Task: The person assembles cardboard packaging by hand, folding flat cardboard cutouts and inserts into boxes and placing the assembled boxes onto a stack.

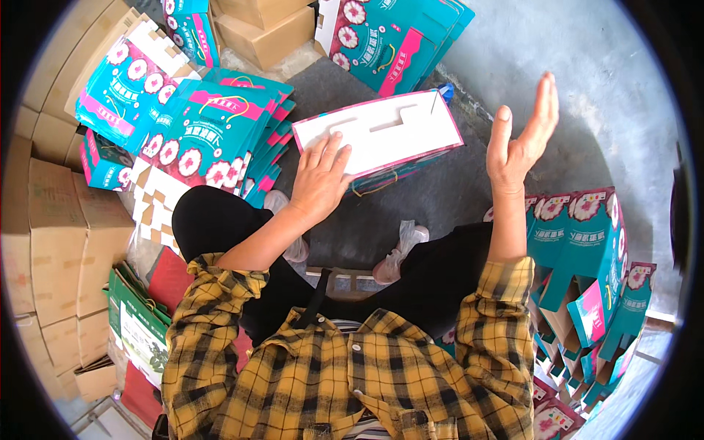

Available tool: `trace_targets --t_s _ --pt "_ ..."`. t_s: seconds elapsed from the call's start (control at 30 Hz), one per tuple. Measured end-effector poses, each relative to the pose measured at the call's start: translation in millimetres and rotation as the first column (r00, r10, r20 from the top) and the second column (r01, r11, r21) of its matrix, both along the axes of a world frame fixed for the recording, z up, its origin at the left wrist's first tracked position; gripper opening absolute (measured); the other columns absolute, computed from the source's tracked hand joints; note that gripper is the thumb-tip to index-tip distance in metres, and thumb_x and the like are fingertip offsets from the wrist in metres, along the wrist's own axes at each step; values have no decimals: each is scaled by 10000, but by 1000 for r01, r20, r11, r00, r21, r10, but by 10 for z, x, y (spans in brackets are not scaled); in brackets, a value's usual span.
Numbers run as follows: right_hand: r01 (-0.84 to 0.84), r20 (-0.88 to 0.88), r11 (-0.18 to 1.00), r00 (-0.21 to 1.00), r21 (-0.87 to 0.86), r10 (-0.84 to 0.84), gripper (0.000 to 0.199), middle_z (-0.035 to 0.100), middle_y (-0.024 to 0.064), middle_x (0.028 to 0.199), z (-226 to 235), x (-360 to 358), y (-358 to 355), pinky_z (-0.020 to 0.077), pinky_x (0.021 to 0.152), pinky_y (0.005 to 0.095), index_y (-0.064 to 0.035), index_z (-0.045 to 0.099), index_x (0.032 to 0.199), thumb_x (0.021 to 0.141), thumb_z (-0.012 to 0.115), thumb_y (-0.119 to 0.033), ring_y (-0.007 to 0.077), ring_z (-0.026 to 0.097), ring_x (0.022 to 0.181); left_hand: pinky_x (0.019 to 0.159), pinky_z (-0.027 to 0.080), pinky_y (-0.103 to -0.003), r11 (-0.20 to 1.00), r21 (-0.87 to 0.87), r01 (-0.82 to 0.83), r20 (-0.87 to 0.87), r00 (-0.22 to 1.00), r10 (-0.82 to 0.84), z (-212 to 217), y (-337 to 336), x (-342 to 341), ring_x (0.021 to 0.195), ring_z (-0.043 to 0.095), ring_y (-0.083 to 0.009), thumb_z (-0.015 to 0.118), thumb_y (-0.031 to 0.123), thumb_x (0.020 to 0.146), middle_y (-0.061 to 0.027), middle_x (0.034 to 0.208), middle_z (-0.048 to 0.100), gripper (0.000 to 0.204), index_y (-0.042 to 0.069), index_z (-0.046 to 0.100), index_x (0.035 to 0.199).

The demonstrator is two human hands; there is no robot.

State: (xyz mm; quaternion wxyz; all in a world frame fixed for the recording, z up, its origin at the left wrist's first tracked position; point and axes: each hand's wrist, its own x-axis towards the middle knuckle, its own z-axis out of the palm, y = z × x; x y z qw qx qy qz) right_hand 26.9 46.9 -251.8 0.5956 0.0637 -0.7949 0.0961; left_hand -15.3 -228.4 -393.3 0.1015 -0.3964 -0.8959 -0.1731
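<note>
Head view: left hand (319, 180) flat on white carton (381, 136); right hand (522, 136) raised, empty.

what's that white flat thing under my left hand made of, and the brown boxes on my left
The white panel under your left hand looks like printed paperboard: matte white inside, pink edges, die-cut slots. The brown boxes look like plain corrugated cardboard, matte, with taped seams.

Bright daylight, sharp, fisheye edges w/ vignette.
</note>
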Motion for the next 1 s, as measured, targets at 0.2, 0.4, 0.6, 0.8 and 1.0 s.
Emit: trace_targets --t_s 0.2,0.4,0.6,0.8,1.0 --pt "-262 835 951 550 163 8 619 437 136 1348 -768 -85 42 290 1055 444 -146 492 1284 765 657 -440 323 395 1253 1066 231 -463 997 -33 65 32 997 -64 13 29 12 1309 296 -348 659 278 785 -189 1394 353 628 -27 430 1284" --pt "-253 903 957 429 142 -21 605 444 119 1344 -1217 -77 114 361 1015 407 -147 476 1297 753 685 -309 315 429 1222 1064 230 -477 993 -104 52 18 999 -51 -63 83 -2 1309 308 -335 643 250 805 -185 1371 385 604 -6 417 1303" --pt "-250 920 958 391 142 -34 560 480 96 1314 -1292 -67 86 412 976 381 -175 476 1293 771 671 -231 294 452 1204 1049 242 -495 987 -142 77 28 997 -74 -83 53 19 1284 343 -337 617 212 821 -196 1346 411 555 51 422 1314" --pt "-290 944 944 325 157 -57 516 494 101 1299 -1285 -107 120 412 969 382 -167 493 1277 791 649 -240 296 463 1187 1039 252 -491 985 -133 105 86 992 -94 -87 50 -24 1255 383 -330 590 182 831 -191 1326 430 503 35 436 1286" --pt "-336 962 933 269 131 -38 469 523 119 1271 -1298 -110 130 407 960 401 -138 527 1239 818 612 -326 309 481 1162 1038 252 -478 977 -134 168 202 969 -139 -66 40 -47 1229 404 -324 580 187 836 -189 1305 445 488 19 440 1272"
